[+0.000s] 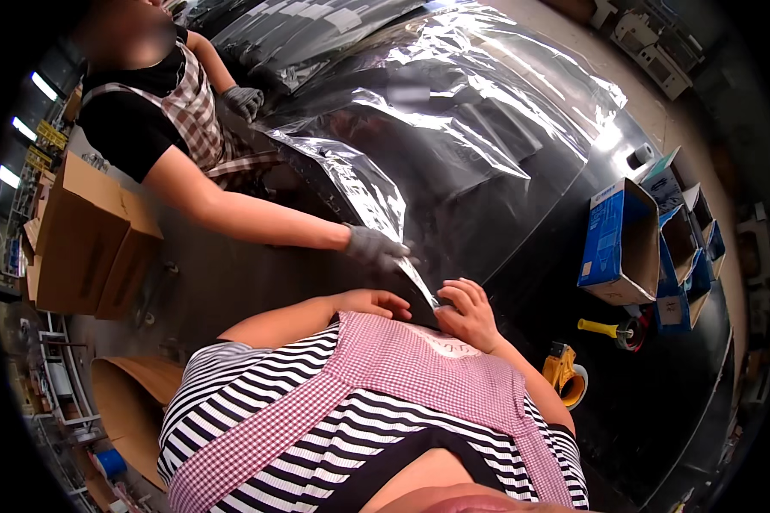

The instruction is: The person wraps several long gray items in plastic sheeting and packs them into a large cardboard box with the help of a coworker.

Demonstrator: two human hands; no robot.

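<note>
A large sheet of clear, shiny plastic film [462,128] lies across the black table [650,419], with wrinkles and bright glare on it. One corner tapers toward me into a narrow gathered strip. My right hand [469,318] pinches the end of this strip at the table's near edge, its fingers bent. Close to the front of my checked apron, my left hand [372,302] hangs with fingers loosely apart and nothing visible in it. Just beyond, a co-worker's grey-gloved hand [375,246] touches the same film edge.
The co-worker [162,128] stands at the left side of the table. Open blue boxes [612,244], a yellow-handled tool [599,328] and a yellow tape dispenser [560,372] sit on the right. Cardboard boxes [90,244] are stacked at the left.
</note>
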